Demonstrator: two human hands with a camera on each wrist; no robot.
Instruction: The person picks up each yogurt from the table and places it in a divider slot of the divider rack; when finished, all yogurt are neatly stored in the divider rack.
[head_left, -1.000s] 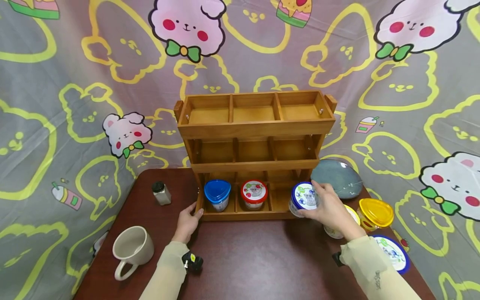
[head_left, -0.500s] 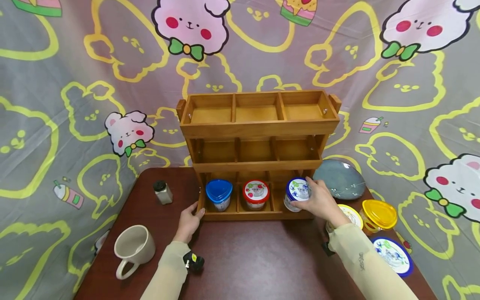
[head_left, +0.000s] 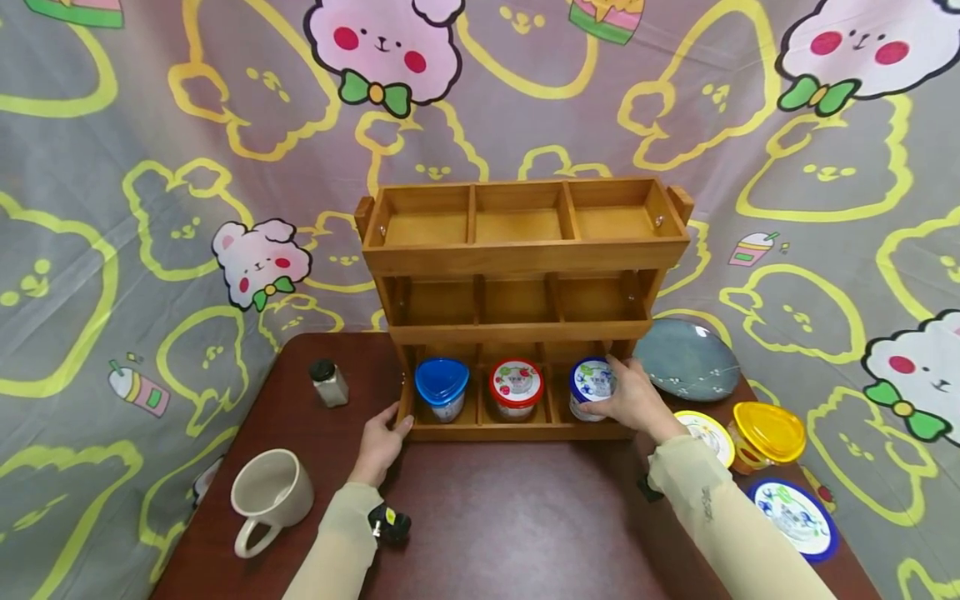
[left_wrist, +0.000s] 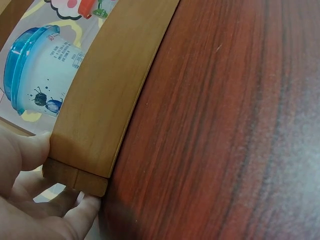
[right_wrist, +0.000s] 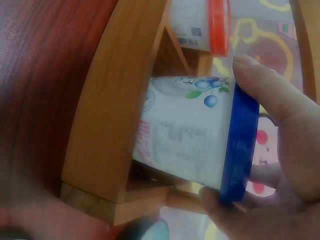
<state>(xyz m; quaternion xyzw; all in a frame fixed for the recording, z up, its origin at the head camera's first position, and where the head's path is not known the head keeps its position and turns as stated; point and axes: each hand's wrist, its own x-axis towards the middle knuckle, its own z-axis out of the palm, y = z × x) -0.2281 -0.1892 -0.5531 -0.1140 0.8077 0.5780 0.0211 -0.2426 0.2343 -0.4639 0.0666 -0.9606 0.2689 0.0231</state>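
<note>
In the head view, my right hand (head_left: 637, 402) holds a white tub with a dark blue lid (head_left: 592, 380) by its lid. That tub stands in the right compartment of the bottom tier of a wooden rack (head_left: 525, 260). The right wrist view shows thumb and fingers about the blue lid (right_wrist: 241, 145), above blueberry pictures on the white side. My left hand (head_left: 380, 444) grips the rack's lower left corner, thumb at the front board (left_wrist: 107, 85) and fingers round the end. A blue-lidded tub (head_left: 442, 385) fills the left compartment and a red-lidded tub (head_left: 516, 386) the middle one.
Right of the rack lie a grey-blue plate (head_left: 688, 360), a yellow-rimmed tub (head_left: 708, 435), a yellow-lidded tub (head_left: 768, 432) and a blue-rimmed tub (head_left: 795, 518). On the left stand a shaker (head_left: 328, 385) and a cream mug (head_left: 272, 492). A patterned cloth hangs behind.
My right hand has moved left and lowered the dark-blue-lidded tub into the bottom right compartment. My left hand keeps its grip on the rack's corner.
</note>
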